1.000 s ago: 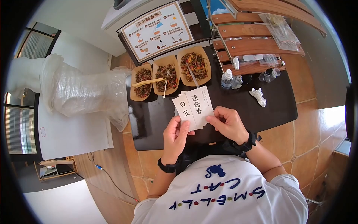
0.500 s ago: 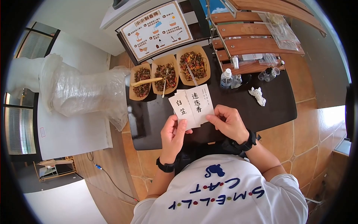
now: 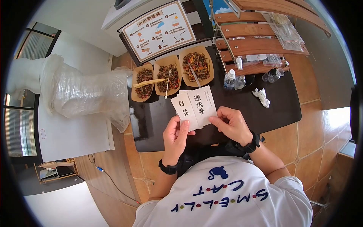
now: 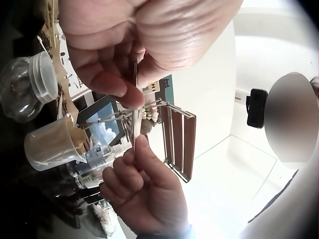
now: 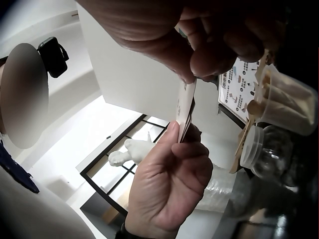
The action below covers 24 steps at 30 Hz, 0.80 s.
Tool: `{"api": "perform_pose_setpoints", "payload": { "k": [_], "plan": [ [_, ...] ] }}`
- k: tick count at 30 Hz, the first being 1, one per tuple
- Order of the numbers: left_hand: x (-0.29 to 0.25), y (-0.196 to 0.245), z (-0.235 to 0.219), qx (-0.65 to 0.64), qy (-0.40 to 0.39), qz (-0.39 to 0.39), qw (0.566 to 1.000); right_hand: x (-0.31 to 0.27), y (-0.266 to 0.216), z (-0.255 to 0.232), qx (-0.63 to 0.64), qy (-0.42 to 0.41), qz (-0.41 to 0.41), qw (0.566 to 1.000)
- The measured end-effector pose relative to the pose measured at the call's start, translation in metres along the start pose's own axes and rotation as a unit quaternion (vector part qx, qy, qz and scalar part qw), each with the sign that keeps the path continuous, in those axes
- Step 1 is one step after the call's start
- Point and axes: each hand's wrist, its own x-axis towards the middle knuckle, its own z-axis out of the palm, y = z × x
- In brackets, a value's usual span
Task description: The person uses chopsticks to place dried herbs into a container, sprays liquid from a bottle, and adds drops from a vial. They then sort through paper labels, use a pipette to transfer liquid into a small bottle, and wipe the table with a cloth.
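Observation:
Over the near part of the dark table, both hands hold a small fanned stack of white paper cards (image 3: pixel 204 109) with black Chinese characters. The left hand (image 3: pixel 175 140) pinches the left card (image 3: pixel 186 115), thumb on its face and fingers behind. At the lower right edge of the fan, the right hand (image 3: pixel 235 128) pinches the other side between thumb and curled finger. Both wrist views show the cards nearly edge-on between the two hands. A lidded clear jar (image 4: pixel 25 92) and a translucent plastic cup (image 4: pixel 47 147) stand beyond them; the cards mostly hide these in the head view.
Three paper trays of dried herbs stand at the back, one with a wooden spoon (image 3: pixel 149 83) across it. Behind them leans an instruction board (image 3: pixel 159 32). A spray bottle (image 3: pixel 229 80), small bottles (image 3: pixel 273 75) and crumpled tissue (image 3: pixel 261 98) lie right, below a slatted wooden rack (image 3: pixel 245 30).
Between the first and second frames, the left hand shifted slightly left with its card, spreading the fan wider. The right hand kept its hold. Little has moved since.

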Motion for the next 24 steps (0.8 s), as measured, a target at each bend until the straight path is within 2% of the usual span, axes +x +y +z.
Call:
{"api": "perform_pose_setpoints", "payload": {
  "k": [13, 24],
  "plan": [
    [0.0019, 0.0006, -0.0007, -0.010, 0.023, 0.022, 0.999, 0.0006, 0.0013, -0.0018, -0.005, 0.002, 0.001, 1.000],
    [0.0032, 0.0008, -0.0008, -0.016, 0.005, 0.011, 1.000, 0.0018, 0.0007, -0.0010, 0.003, 0.003, 0.002, 1.000]
  ]
}}
